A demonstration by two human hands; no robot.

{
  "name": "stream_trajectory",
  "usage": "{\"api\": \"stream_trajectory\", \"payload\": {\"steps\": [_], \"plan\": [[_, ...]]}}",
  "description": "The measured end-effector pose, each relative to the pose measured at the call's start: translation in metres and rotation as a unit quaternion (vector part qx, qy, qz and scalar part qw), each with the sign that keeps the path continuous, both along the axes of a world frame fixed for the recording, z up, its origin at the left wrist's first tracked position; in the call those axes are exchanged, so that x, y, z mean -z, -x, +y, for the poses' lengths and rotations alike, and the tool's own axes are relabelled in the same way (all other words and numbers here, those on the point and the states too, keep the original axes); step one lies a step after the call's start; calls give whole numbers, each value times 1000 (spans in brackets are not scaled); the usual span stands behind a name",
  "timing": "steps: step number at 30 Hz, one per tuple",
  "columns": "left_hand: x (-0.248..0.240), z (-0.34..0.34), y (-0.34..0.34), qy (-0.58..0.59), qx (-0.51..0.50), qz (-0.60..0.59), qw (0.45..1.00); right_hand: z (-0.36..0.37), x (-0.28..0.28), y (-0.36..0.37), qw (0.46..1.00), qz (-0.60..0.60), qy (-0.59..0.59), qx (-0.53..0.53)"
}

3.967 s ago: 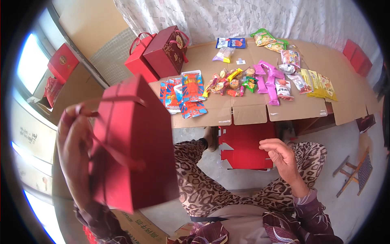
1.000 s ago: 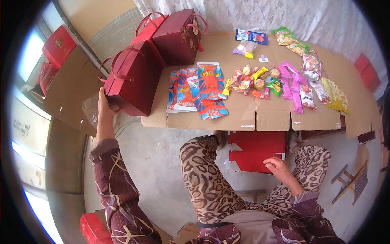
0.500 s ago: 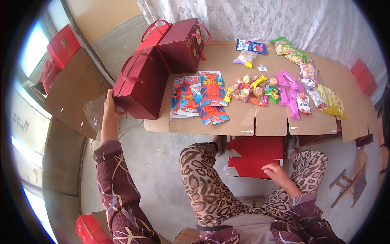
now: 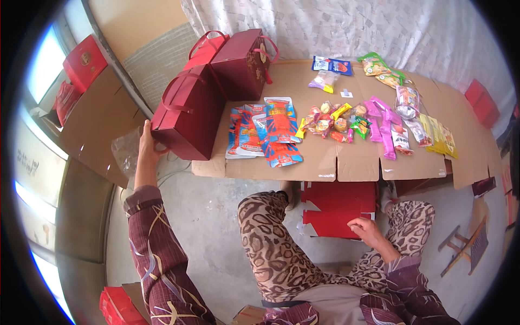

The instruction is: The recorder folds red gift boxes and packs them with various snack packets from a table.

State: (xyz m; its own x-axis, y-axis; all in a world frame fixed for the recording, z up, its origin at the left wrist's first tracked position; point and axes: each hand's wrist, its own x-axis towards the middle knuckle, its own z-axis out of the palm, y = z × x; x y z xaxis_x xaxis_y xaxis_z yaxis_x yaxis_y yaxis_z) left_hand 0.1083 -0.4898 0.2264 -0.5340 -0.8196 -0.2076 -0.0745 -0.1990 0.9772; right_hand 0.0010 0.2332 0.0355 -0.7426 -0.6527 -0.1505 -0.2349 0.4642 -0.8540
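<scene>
At the left end of the cardboard-covered table stands a dark red gift box with a ribbon handle. My left hand lies against its near left end, fingers stretched out and thumb apart by the lower corner; part of the palm is hidden. Over my lap, near my right knee, my right hand is loosely closed with its fingers curled, and nothing shows in it. Just right of the box lie several red and blue snack packets. Beyond them is a pile of small wrapped sweets and cakes.
Behind the near box stand another maroon gift box and a bright red one. Pink sticks, yellow packets and green bags lie to the right. A red folded carton is under the table; a wooden stool stands right.
The view has shifted slightly, so the table's things sit a little lower and further left. Both hands keep their places, the left still against the box.
</scene>
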Motion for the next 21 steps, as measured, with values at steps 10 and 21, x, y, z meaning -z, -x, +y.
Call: {"api": "stream_trajectory", "payload": {"steps": [10, 21], "plan": [[37, 157, -23, 202, -193, 151, 948, 22, 66, 68, 967, -199, 53, 151], [183, 494, 5, -133, 125, 81, 980, 103, 212, 43, 753, -455, 56, 471]]}}
